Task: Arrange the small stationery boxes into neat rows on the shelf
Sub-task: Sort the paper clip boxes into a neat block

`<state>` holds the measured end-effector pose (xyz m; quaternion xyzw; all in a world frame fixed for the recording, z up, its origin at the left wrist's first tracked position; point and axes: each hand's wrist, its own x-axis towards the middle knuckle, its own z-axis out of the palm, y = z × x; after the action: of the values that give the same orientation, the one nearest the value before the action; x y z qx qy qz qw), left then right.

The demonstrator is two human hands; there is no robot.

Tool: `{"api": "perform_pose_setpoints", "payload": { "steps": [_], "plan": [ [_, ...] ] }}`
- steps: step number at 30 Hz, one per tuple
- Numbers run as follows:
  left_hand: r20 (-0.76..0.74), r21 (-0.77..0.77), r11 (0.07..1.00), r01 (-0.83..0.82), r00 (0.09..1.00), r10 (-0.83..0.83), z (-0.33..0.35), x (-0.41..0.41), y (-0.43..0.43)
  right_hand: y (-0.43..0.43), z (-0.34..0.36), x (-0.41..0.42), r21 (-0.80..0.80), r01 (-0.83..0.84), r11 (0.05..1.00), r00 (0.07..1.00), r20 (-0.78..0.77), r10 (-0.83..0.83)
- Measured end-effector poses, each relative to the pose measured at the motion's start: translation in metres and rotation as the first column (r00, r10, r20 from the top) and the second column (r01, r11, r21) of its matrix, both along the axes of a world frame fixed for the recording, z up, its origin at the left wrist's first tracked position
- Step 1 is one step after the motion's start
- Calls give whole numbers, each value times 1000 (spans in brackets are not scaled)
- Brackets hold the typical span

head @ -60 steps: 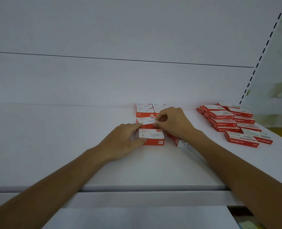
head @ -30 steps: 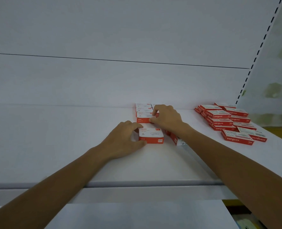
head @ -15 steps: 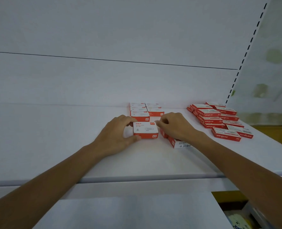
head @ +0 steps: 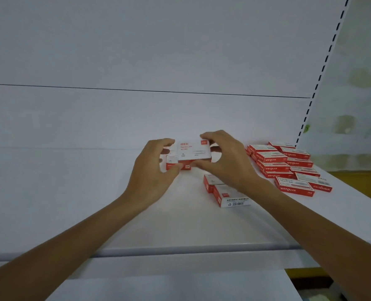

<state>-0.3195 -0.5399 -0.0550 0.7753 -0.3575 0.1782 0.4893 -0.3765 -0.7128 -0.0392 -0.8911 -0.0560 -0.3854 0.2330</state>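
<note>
Box (head: 193, 150) pinched by both ends: left hand (head: 152, 170) and right hand (head: 228, 164) equally near. Long axis left-right, held over back row (head: 171, 163) on shelf (head: 115, 213); set-down probably straight below.

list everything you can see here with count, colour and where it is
held box: one, white top with red print, between both hands at shelf centre
boxes behind the hands: count hidden, red and white, under and behind the held box
loose boxes: two, red and white, beside the right wrist
box pile: about a dozen, red with white tops, right end of shelf
shelf: one, white, carries all the boxes
back panel: one, white, behind the shelf
slotted upright: one, white with dark slots, right of the panel
left hand: one, grips the held box's left end
right hand: one, grips its right end
</note>
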Motion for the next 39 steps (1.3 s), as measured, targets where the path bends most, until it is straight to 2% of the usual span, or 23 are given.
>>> {"api": "perform_pose_setpoints", "payload": {
  "steps": [2,6,8,12,20,25,30,34,39],
  "plan": [
    [-27,9,1000,27,999,-27,-1,-9,-7,-5,2,0,15,28,999,999,17,-29],
    [-75,79,994,82,994,-76,-5,-19,-16,-18,0,-1,-95,109,989,992,-56,-114],
    [-83,107,989,99,992,-90,-6,-20,-19,-23,-3,-2,-97,146,984,986,-68,-153],
    [-72,203,975,94,994,-80,-8,-20,-22,-30,-5,1,-22,81,996,995,-63,-82],
    [-68,217,972,84,995,-71,-8,-10,-32,-42,-3,6,-35,58,998,997,-46,-60],
    [-71,262,962,72,996,-55,-17,-3,-33,-49,-9,17,-48,110,993,968,-220,-118],
    [-116,349,935,56,993,-16,-26,4,-29,-64,-16,25,-155,168,974,812,-538,-226],
    [-168,408,899,157,981,-96,-28,2,-30,-66,-19,33,-120,169,978,793,-573,-207],
    [-158,486,858,166,982,-101,-27,1,-31,-62,-20,43,-115,197,974,808,-543,-228]
  ]
}}
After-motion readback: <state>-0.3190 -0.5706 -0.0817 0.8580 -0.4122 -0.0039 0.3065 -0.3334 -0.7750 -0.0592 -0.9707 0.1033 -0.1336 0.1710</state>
